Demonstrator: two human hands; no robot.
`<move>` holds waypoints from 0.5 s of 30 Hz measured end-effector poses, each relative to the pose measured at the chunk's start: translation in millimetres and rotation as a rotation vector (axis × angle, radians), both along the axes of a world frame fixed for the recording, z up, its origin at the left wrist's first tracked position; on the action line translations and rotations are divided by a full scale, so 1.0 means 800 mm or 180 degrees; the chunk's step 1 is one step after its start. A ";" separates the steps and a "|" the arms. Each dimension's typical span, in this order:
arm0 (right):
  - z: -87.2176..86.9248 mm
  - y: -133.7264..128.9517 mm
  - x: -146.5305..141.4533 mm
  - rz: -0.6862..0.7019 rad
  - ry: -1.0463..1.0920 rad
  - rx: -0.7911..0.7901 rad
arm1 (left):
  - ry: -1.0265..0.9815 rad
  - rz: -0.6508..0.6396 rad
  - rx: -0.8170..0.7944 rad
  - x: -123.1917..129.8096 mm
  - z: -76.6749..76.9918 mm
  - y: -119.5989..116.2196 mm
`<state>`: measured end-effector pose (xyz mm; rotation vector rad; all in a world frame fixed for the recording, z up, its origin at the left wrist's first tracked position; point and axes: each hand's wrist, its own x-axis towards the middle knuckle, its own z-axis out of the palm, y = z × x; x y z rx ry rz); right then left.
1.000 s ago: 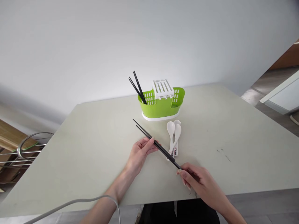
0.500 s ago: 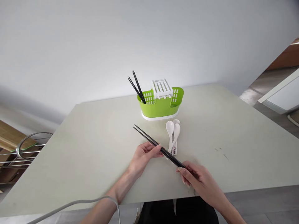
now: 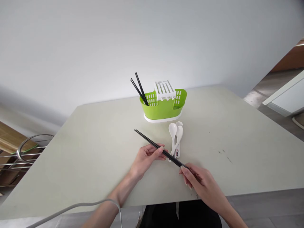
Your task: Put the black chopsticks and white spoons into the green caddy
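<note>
A pair of black chopsticks [image 3: 148, 139] slants across the front of me, lying close together. My left hand [image 3: 147, 158] pinches them near the middle, and my right hand [image 3: 200, 182] grips their thick lower end. Just behind my hands, several white spoons [image 3: 173, 129] lie overlapping on the table, their handles partly hidden. Farther back stands a green basket [image 3: 161, 112] on a white base, with a white slotted rack [image 3: 165, 90] over its middle. More black chopsticks [image 3: 140, 88] lean in its left compartment.
The pale table [image 3: 95, 152] reaches back to a light wall [image 3: 118, 47]. A grey cable [image 3: 78, 205] crosses my left forearm. Left of the table are a metal wire rack [image 3: 21, 155] and a wooden board [image 3: 14, 137].
The held chopsticks have drawn together at their thin tips, which were spread apart before. Both hands stay nearly where they were.
</note>
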<state>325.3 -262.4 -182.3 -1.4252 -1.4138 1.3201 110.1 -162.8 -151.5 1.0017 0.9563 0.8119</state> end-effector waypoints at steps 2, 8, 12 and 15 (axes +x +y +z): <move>0.002 0.000 0.000 -0.0013 0.0000 -0.0008 | 0.0009 -0.0048 0.0018 0.000 0.002 0.000; 0.005 -0.001 0.000 0.0016 0.0002 -0.0005 | 0.0028 -0.0075 0.0133 -0.003 -0.001 0.002; 0.004 -0.001 0.001 0.0033 -0.0061 0.0044 | -0.0015 -0.0042 0.0156 -0.005 -0.004 0.003; 0.002 -0.001 0.002 0.0044 -0.0104 0.0109 | -0.0025 -0.0079 0.0211 -0.006 -0.003 0.003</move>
